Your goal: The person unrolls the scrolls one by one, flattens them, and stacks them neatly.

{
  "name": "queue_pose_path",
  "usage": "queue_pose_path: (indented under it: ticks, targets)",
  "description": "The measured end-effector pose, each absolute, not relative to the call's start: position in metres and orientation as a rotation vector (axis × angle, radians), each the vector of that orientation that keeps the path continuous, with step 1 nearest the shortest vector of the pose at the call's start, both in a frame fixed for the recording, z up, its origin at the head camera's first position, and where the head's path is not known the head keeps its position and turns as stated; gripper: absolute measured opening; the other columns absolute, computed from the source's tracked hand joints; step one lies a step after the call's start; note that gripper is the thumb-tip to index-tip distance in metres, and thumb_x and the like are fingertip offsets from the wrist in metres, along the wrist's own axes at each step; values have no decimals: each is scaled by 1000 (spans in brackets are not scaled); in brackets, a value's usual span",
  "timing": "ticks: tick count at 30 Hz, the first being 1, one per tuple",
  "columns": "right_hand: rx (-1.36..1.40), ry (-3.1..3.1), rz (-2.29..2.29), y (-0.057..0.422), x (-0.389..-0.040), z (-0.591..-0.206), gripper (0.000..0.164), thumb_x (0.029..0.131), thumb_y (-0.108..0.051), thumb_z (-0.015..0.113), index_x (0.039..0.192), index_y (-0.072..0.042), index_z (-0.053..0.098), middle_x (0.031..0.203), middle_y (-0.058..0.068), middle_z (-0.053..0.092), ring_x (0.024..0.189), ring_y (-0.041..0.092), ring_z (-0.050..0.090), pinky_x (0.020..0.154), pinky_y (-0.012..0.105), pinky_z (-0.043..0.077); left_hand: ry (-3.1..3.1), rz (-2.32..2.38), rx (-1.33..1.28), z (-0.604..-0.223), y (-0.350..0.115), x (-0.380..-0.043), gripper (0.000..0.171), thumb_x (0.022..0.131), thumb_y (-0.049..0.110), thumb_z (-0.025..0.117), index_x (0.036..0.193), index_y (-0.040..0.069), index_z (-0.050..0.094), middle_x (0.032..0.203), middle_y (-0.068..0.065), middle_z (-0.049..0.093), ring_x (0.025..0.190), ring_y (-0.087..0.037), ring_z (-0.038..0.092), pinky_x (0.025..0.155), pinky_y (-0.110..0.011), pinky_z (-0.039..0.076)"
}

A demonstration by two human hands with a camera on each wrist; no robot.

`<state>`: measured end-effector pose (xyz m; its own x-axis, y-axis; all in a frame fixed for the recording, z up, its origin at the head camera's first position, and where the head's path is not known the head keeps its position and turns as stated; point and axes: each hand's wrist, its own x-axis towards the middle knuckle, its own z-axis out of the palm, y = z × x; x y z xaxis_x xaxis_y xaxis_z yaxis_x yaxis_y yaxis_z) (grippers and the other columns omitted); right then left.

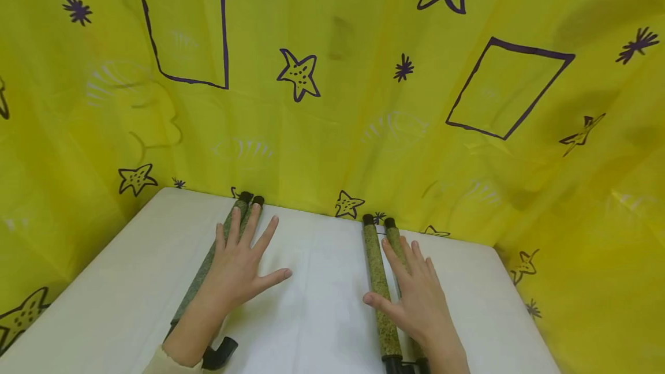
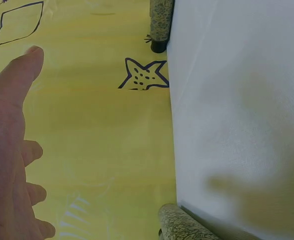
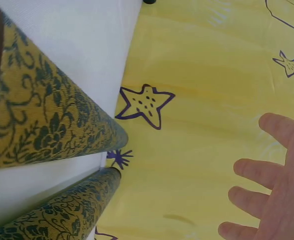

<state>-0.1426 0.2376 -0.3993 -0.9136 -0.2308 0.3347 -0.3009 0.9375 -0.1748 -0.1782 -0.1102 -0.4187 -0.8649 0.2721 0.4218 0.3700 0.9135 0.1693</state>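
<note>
My left hand (image 1: 236, 273), fingers spread, is held over a pair of long furled umbrellas (image 1: 196, 284) in grey-green patterned cloth. A black curved handle (image 1: 223, 352) shows below that wrist. The right hand (image 1: 421, 299), also spread, is over a second pair in yellow-green cloth, one umbrella (image 1: 375, 264) visible left of its fingers and another (image 1: 395, 236) partly hidden beneath them. In the right wrist view, dark floral patterning covers both umbrellas (image 3: 47, 100), with the fingers apart from them. Neither hand grips anything.
All the umbrellas lie lengthwise on a white table (image 1: 322, 281), black tips toward its far edge. Behind and around the table hangs a yellow curtain (image 1: 343, 131) with drawn stars and frames.
</note>
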Motion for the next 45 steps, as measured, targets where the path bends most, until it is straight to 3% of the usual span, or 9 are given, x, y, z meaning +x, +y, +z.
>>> queue_pose_path:
  ticks: [6, 13, 19, 28, 32, 37, 45]
  targets:
    - [401, -2765, 309, 238, -144, -398, 103, 76, -69, 70, 160, -35, 20, 165, 14, 20, 151, 43, 14, 115, 65, 17, -2671, -332, -466, -419, -110, -179, 102, 80, 79, 57, 160, 24, 24, 167, -16, 4, 148, -54, 2, 108, -77, 11]
    - [392, -2773, 318, 239, -143, -401, 102, 76, -72, 68, 159, -35, 21, 165, 14, 20, 151, 43, 14, 115, 65, 17, -2711, -367, -482, -418, -108, -177, 103, 80, 79, 57, 160, 24, 24, 167, -15, -1, 148, -52, -4, 108, -77, 9]
    - [451, -2794, 361, 242, -143, -401, 101, 78, -69, 69, 160, -36, 19, 166, 11, 19, 152, 41, 13, 115, 64, 18, -2706, -356, -535, -425, -94, -171, 100, 81, 78, 57, 159, 23, 27, 167, -16, 4, 148, -52, 3, 108, -76, 14]
    - [498, -2874, 488, 267, -135, -412, 85, 84, -54, 73, 155, -29, 36, 163, 11, 28, 148, 44, 24, 103, 72, 32, -2713, -470, -920, -443, -38, -158, 89, 87, 77, 49, 159, 28, 28, 167, -12, 10, 149, -48, 11, 109, -73, 20]
    - [479, -2918, 497, 274, -137, -416, 80, 86, -51, 72, 155, -26, 38, 162, 11, 31, 147, 44, 26, 102, 73, 32, -2745, -501, -1093, -448, -10, -158, 85, 89, 77, 45, 159, 32, 26, 168, -7, 7, 151, -43, 9, 111, -71, 20]
    - [445, -3057, 549, 282, -137, -417, 67, 93, -42, 68, 151, -21, 45, 160, 15, 33, 145, 45, 29, 103, 70, 33, -2752, -537, -1311, -454, 30, -160, 79, 92, 74, 42, 157, 32, 31, 167, -4, 15, 152, -38, 14, 110, -68, 26]
    - [411, -3207, 692, 289, -133, -421, 60, 94, -33, 69, 148, -18, 50, 160, 19, 31, 139, 47, 38, 103, 68, 35, -2845, -476, -1454, -471, 55, -150, 72, 90, 74, 45, 154, 48, 26, 166, 3, 20, 148, -38, 26, 107, -67, 32]
